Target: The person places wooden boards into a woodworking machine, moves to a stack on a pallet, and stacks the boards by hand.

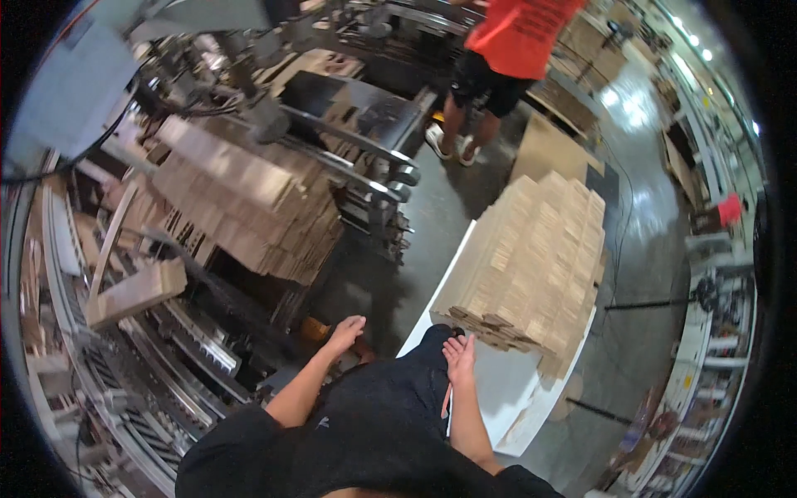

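My left hand (pixel 345 334) is in the air in front of my body, fingers loosely spread with nothing in them. My right hand (pixel 459 357) is empty too, palm turned up and fingers apart. It is nearest to a tall stack of light brown, flat pieces (pixel 531 257), which look like wood or cardboard. This stack stands on a white board (pixel 506 386) to my right. At the left, beyond my left hand, is another stack of similar brown pieces (pixel 257 207), with a longer bundle (pixel 224 162) lying across its top.
A machine with metal rails (pixel 365 170) stands beyond the left stack. Curved conveyor tracks (pixel 166 365) run along my left, with a brown block (pixel 137 292) over them. A person in an orange shirt (pixel 523 37) stands ahead. Dark stand legs (pixel 647 305) reach across the floor at right.
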`<state>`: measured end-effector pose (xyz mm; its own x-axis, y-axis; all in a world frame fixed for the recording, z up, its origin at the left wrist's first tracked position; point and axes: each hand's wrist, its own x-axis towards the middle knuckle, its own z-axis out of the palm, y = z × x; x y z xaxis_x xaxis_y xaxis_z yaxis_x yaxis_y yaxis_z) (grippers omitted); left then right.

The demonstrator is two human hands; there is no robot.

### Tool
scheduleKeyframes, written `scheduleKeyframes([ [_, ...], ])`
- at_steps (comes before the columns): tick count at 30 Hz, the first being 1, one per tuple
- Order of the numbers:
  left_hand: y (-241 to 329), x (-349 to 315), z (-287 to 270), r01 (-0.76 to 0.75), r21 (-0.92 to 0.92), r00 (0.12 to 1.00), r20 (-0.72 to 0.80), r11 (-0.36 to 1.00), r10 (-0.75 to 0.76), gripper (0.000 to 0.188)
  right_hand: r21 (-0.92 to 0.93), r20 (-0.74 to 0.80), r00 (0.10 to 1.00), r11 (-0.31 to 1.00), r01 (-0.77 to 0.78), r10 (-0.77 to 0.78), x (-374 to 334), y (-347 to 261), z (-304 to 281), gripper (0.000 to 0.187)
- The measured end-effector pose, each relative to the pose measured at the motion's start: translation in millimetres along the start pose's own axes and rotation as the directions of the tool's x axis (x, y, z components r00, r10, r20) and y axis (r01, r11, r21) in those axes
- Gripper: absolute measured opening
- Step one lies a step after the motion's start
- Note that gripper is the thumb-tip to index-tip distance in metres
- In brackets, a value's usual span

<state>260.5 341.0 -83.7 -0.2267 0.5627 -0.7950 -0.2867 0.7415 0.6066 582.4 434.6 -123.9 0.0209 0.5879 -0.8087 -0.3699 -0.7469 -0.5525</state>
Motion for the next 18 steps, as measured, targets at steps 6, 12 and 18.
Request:
scheduleKeyframes([
  [6, 12, -21, -31, -0.104, -0.173, 0.993, 0.04, 0.979, 0.112, 0.058, -0.376, 0.117, 0.993, 0.926, 0.024, 0.022, -30, 13, 81, 0.071],
  [12, 18, -44, -67, -0.118, -0.267, 0.99, 0.045, 0.956, 0.135, 0.063, -0.505, 0.471, 0.872, 0.851, 0.144, 0.132, -75, 1, 228, 0.083],
  [18, 9, -67, -102, -0.152, -0.365, 0.988, -0.059, 0.919, 0.14, 0.066, -0.4, 0.689, 0.714, 0.887, 0.229, 0.126, -89, -18, 426, 0.102],
])
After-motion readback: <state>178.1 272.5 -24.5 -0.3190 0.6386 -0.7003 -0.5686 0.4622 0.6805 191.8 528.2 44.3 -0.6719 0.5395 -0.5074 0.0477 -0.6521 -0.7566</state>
